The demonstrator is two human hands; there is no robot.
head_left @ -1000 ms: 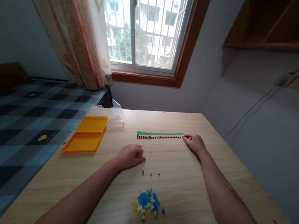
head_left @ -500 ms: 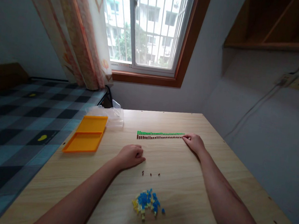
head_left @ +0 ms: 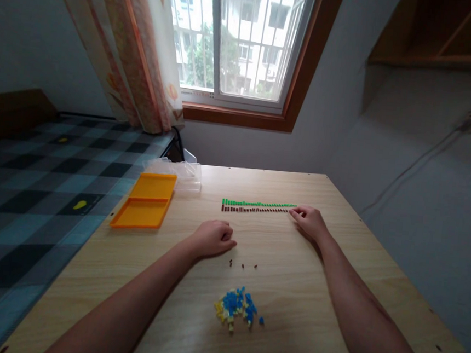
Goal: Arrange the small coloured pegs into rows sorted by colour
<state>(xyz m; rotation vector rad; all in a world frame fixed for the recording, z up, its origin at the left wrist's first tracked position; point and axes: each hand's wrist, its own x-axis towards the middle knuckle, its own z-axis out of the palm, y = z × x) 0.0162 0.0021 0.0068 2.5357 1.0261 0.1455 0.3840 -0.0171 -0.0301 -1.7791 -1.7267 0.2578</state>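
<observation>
Right hand is reaching to the right end of the brown row, thumb and forefinger close together; whether a piece is sitting between them, cannot tell. The green row is running alongside, just beyond. Left hand is resting half-curled on the counter, palm hidden, contents unreadable. Loose brown pieces are lying between the rows and the blue-and-yellow pile. Judged step: fingertips are setting the brown row's end. Next move is probably calling for a fine, steady release without nudging neighbours.

Right hand at the brown row (green row just behind).
</observation>
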